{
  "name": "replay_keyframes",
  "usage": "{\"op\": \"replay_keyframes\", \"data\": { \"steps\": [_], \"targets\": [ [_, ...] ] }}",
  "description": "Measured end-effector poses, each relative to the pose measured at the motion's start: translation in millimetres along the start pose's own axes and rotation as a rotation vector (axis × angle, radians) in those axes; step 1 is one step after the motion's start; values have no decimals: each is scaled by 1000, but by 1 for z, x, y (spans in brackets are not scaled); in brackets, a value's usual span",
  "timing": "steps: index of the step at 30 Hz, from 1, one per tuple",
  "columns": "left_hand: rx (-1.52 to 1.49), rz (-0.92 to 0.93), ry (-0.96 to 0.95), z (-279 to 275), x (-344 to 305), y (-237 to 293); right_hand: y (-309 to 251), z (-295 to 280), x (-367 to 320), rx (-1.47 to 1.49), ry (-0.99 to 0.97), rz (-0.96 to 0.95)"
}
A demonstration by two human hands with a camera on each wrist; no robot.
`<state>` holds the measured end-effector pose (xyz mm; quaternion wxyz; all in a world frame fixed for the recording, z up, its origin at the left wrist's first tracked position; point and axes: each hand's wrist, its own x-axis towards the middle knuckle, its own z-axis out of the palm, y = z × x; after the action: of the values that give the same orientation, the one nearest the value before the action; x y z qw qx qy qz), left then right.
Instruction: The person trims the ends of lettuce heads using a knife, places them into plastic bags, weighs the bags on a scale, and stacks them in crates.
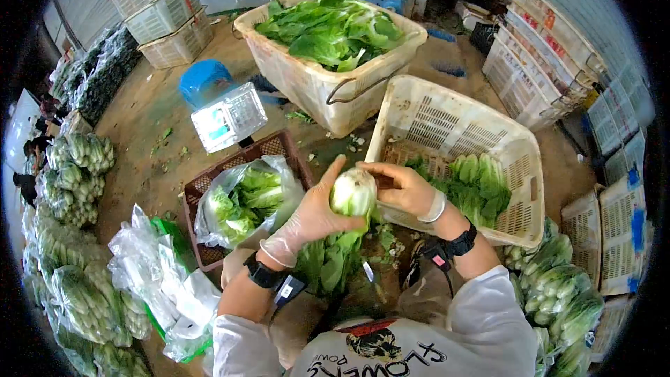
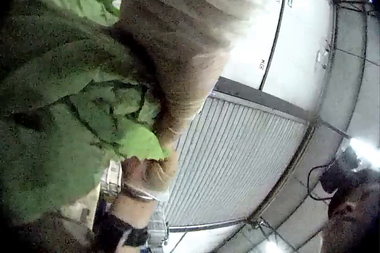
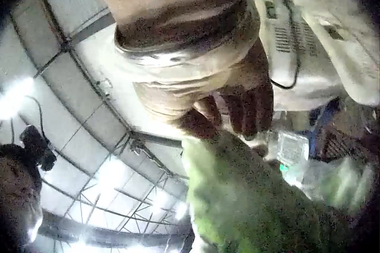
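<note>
In the head view, a Chinese cabbage (image 1: 351, 199) is held up before the person, its pale cut base upward and green leaves hanging down. The gloved left hand (image 1: 314, 213) grips its side, thumb and fingers spread around it. At the base, the gloved right hand (image 1: 408, 192) bends its fingers onto the cabbage from the other side. Broad leaves (image 2: 53, 128) fill much of the left wrist view beside the left hand. From the right wrist, the bent fingertips overlap the end of the pale green cabbage (image 3: 231, 188).
A brown crate (image 1: 192, 202) holds a plastic bag of cabbages (image 1: 244, 199), with a scale display (image 1: 229, 117) behind. At right, a white crate (image 1: 453, 108) contains more cabbages; a crate of loose leaves (image 1: 244, 24) stands beyond. Clear bags (image 1: 160, 272) lie at left. Bagged cabbages flank the person.
</note>
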<state>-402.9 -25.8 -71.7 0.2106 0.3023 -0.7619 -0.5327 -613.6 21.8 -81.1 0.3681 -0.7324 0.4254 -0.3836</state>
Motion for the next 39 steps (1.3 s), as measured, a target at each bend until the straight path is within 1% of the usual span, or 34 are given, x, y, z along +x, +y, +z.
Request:
{"op": "replay_keyframes", "data": {
  "steps": [1,2,3,4,6,7,8,10,11,12,14,15,16,17,18,19,20,22,23,24,25,26,27,28,29,30,32,33,34,35,36,37,38,39],
  "targets": [
    [156,-54,96,0,1,-5,5,17,-4,144,84,-4],
    [143,-31,118,0,2,-7,7,23,-7,257,168,-26],
    [195,-34,127,0,1,-8,7,31,-10,203,170,52],
    [242,-46,123,2,2,-9,4,35,-11,219,177,73],
    [258,-29,104,-3,7,-11,1,34,-6,-153,214,171],
    [263,-33,65,-2,10,-14,10,29,-6,-64,201,145],
    [266,-30,68,-5,13,-15,11,22,-2,-65,202,141],
    [396,-20,25,-3,14,-16,8,16,-7,-127,156,132],
    [392,-9,33,-3,14,-20,15,20,-6,-124,215,57],
    [390,-16,26,-1,14,-21,14,23,-8,-118,216,65],
    [375,25,-22,2,17,-22,7,24,-8,-432,176,137],
    [370,19,-27,3,17,-22,6,28,-8,-528,171,144],
    [402,-40,-96,4,16,-23,6,28,-12,-512,167,161],
    [440,-80,-149,2,19,-24,3,23,-10,-636,52,195],
    [439,-90,-158,-2,20,-26,3,19,-9,-748,-68,236],
    [361,-67,-315,-4,18,-30,19,3,-11,-560,-90,151],
    [289,-19,-456,-10,22,-32,19,3,-10,-579,-72,124],
    [250,14,-485,-11,22,-34,29,-20,-7,-422,-39,27],
    [58,-70,-359,-10,23,-40,24,-24,-10,-57,38,277],
    [-133,-152,-227,-10,24,-43,22,-19,-9,-55,41,272],
    [-196,-200,-48,-4,28,-33,17,-10,-6,37,154,415],
    [-70,-272,85,3,32,-20,12,1,-3,129,265,558],
    [2,-171,165,14,35,-24,20,18,-4,181,306,446],
    [73,-71,240,25,36,-32,38,34,-4,-33,360,282],
    [219,82,215,35,35,-41,37,41,-4,-190,395,243],
    [438,92,220,39,30,-53,37,45,-5,-347,427,206],
    [115,-110,-40,28,24,-42,48,33,-8,-136,267,449],
    [111,-117,-46,16,24,-43,53,27,-9,-106,217,456],
    [-10,-218,-143,1,28,-46,57,25,-11,-76,165,460],
    [-132,-319,-237,-6,31,-45,59,25,-13,-72,160,465],
    [-137,-327,-237,-8,33,-45,61,27,-16,65,132,461],
    [-146,-304,-319,-9,34,-41,62,29,-17,201,106,454],
    [-155,-281,-400,-9,33,-40,61,30,-17,205,101,458],
    [-436,-203,-321,5,31,-71,60,33,-16,239,118,437]
  ]
}}
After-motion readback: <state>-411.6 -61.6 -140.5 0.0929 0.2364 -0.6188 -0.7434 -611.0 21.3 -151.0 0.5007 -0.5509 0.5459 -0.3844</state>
